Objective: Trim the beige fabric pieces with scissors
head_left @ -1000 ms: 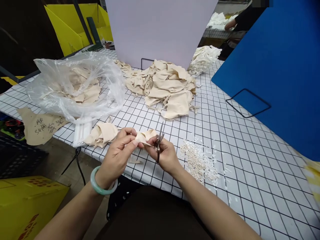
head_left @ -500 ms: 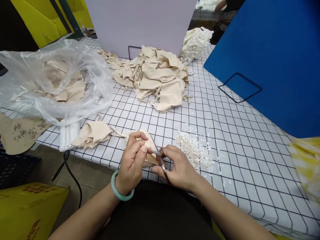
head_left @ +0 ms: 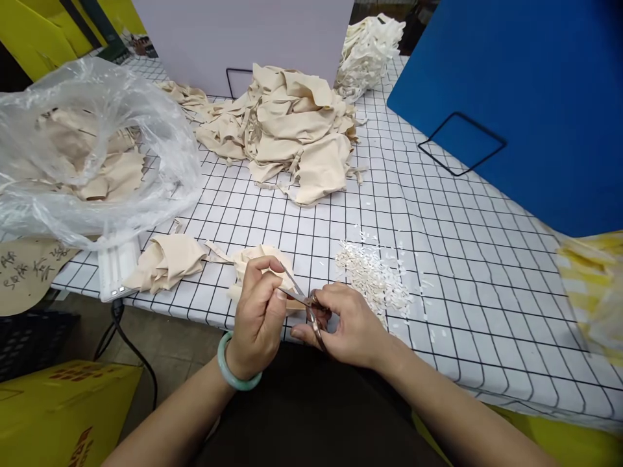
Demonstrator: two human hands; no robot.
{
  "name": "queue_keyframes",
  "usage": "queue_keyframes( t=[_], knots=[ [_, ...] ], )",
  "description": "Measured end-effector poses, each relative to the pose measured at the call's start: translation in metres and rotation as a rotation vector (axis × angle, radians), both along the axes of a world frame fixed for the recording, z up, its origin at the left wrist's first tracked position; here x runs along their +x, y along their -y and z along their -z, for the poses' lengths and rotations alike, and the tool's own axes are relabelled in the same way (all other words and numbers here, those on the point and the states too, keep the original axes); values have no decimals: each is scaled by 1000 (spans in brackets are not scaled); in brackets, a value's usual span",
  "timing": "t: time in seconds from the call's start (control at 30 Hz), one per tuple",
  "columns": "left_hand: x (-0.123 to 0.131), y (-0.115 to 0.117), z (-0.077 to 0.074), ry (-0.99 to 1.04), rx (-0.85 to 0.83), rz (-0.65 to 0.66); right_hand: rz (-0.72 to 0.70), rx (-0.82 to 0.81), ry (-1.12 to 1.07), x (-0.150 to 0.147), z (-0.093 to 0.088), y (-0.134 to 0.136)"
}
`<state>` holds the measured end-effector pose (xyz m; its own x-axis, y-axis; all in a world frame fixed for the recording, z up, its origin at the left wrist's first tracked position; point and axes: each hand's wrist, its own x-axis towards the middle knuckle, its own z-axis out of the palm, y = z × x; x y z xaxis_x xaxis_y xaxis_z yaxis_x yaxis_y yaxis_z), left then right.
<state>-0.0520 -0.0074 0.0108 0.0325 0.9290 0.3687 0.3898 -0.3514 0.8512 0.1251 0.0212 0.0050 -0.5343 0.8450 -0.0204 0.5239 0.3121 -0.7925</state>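
Note:
My right hand (head_left: 348,324) holds a pair of scissors (head_left: 308,302), thumb and fingers at the handles. The blades point left and stand apart, their tips close to my left fingers. My left hand (head_left: 260,311), with a pale green bangle (head_left: 234,371) on the wrist, is closed in a pinch on a beige fabric piece (head_left: 265,254). The pinched edge is mostly hidden by the fingers. A thin strip joins this piece to a crumpled beige bundle (head_left: 170,259) on its left. Small white clippings (head_left: 372,275) lie heaped beyond my right hand.
A large beige fabric pile (head_left: 302,130) lies ahead on the checked tablecloth (head_left: 389,175). To the left are a clear plastic bag (head_left: 160,175) of beige pieces and a white power strip (head_left: 118,269). A blue board (head_left: 525,97) and a lilac board (head_left: 243,39) stand behind.
The scissor blades have spread wider apart at my left fingertips. The view has shifted slightly, so the table things sit higher and further left; the hands stay nearly in place.

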Motion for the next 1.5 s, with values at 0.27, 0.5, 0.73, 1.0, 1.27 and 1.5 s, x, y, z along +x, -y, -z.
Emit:
queue_keyframes(
  t=[0.27, 0.5, 0.73, 1.0, 1.27, 1.5],
  knots=[
    [0, 1, 2, 0, 22, 27, 20, 0, -47, -5, -2, 0],
    [3, 2, 3, -33, 46, 26, 28, -6, -42, -5, 0, 1],
    [14, -5, 4, -106, 61, 102, 114, -94, -41, 8, 7, 12],
    [45, -24, 19, -30, -17, 295, 386, -242, -61, 40, 26, 33],
    [42, -13, 12, 38, -202, 352, 443, -237, -147, 71, 21, 22],
    [-58, -28, 16, -314, -49, -8, 255, -214, -146, 33, 30, 21]
  ],
)
